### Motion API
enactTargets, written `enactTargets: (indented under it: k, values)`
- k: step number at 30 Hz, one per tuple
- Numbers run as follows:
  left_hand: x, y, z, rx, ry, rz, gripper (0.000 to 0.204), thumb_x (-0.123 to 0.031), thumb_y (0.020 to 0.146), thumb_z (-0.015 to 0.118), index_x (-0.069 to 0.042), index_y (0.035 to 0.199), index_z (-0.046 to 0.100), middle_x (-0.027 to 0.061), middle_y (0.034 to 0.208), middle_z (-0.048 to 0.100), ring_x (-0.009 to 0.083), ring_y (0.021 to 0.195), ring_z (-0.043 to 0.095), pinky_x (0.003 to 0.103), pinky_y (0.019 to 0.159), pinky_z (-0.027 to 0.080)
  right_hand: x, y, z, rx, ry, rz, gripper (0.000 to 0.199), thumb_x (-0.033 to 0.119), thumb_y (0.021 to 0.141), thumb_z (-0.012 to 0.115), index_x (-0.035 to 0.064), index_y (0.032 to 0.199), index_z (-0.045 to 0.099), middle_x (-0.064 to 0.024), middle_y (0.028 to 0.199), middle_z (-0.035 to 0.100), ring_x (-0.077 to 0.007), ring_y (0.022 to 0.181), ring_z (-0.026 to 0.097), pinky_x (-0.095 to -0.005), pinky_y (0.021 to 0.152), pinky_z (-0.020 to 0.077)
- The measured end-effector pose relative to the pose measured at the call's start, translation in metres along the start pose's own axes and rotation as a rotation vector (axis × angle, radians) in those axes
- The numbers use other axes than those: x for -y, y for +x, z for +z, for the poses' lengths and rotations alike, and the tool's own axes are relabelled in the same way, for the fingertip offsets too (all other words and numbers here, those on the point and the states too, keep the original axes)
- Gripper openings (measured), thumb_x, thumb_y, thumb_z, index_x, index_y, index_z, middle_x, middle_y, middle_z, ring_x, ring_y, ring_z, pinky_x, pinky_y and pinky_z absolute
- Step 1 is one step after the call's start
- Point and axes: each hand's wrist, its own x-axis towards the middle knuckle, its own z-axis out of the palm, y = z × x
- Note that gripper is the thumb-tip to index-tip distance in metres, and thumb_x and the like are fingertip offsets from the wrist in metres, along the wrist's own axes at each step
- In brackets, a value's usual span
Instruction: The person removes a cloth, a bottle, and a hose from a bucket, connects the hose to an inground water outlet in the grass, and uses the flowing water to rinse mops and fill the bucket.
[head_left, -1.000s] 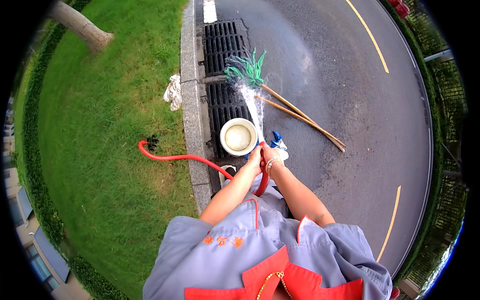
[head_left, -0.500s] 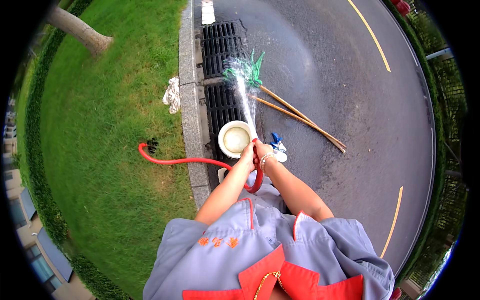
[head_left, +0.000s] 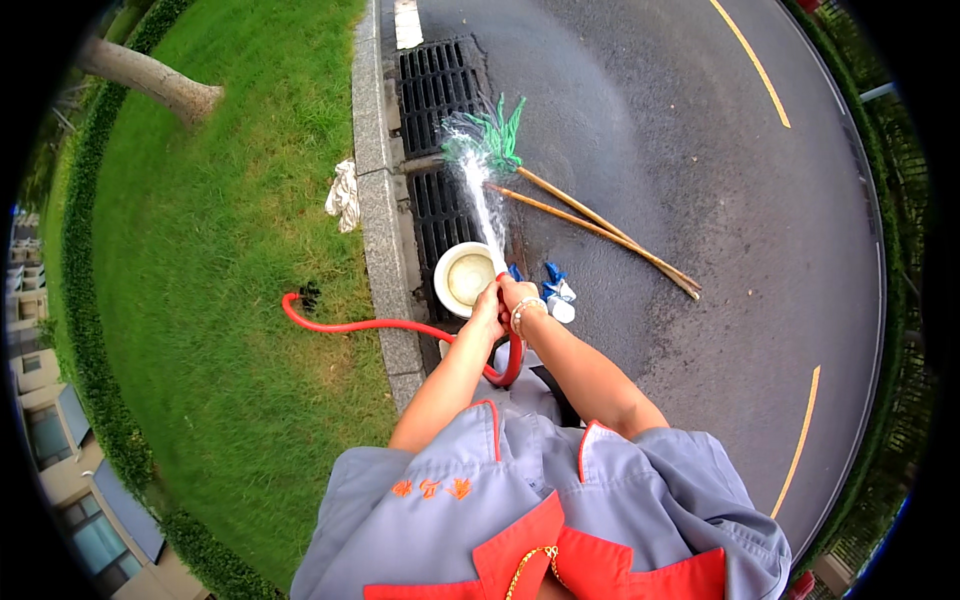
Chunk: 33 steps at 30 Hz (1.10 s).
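Red rubber hose [head_left: 380, 325] clasped in both grips, left hand [head_left: 488, 305], right hand [head_left: 518, 297]; rinsing green string mop [head_left: 497, 135]. Next: keep jet on strands.

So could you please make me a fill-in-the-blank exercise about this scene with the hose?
1. Both hands, the left hand and the right hand, hold the end of a ____ hose.
2. The water jet hits the green mop head lying on the drain ____.
3. A white bucket stands just ahead of the hands, beside the ____ kerb.

Missing words: red; grate; stone
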Motion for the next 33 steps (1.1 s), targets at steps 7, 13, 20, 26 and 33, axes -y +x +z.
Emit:
enactTargets:
  k: [7,13,20,26,33]
  values:
    - [-0.005,-0.001,0.009,-0.007,-0.026,-0.002,0.038,-0.042,0.09,0.043,-0.02,0.058,0.043,-0.0037,0.044,0.035,0.0145,0.035,0.03,0.029,0.035,0.024,0.008,0.0,-0.004,-0.005,-0.038,-0.036,0.043,0.034,0.088,0.052,0.0008,0.062,0.057,-0.0073,0.048,0.051,-0.0178,0.035,0.047,-0.0351,0.034,0.0366]
    - [-0.019,-0.004,-0.01,0.032,0.032,0.019,0.04,-0.043,0.091,0.038,-0.021,0.057,0.041,-0.0048,0.043,0.034,0.0137,0.033,0.031,0.029,0.033,0.025,0.008,-0.006,0.017,-0.018,-0.056,-0.06,0.042,0.033,0.088,0.052,0.0002,0.064,0.059,-0.0082,0.049,0.053,-0.0189,0.036,0.049,-0.0353,0.035,0.0388]
    - [-0.028,0.0,-0.029,0.112,-0.059,-0.08,0.035,-0.043,0.09,0.045,-0.02,0.064,0.05,-0.0035,0.044,0.039,0.0138,0.034,0.032,0.03,0.033,0.028,0.007,-0.013,0.037,-0.086,-0.049,-0.049,0.042,0.033,0.087,0.053,-0.0007,0.062,0.058,-0.0088,0.049,0.053,-0.0185,0.036,0.048,-0.0348,0.035,0.0375]
    - [-0.045,-0.007,-0.045,0.12,-0.101,-0.099,0.035,-0.044,0.091,0.045,-0.02,0.065,0.049,-0.0039,0.045,0.039,0.013,0.034,0.033,0.029,0.032,0.028,0.008,-0.011,0.064,-0.101,-0.084,-0.039,0.043,0.034,0.088,0.053,-0.0008,0.064,0.059,-0.0083,0.049,0.053,-0.0187,0.036,0.048,-0.0346,0.035,0.0375]
    - [-0.056,-0.008,-0.053,0.08,-0.118,-0.059,0.038,-0.044,0.089,0.045,-0.022,0.058,0.044,-0.0057,0.043,0.034,0.0131,0.034,0.032,0.029,0.033,0.026,0.018,-0.012,0.079,-0.098,-0.185,-0.04,0.047,0.039,0.091,0.051,0.0012,0.063,0.057,-0.007,0.048,0.052,-0.0184,0.036,0.048,-0.0349,0.034,0.0379]
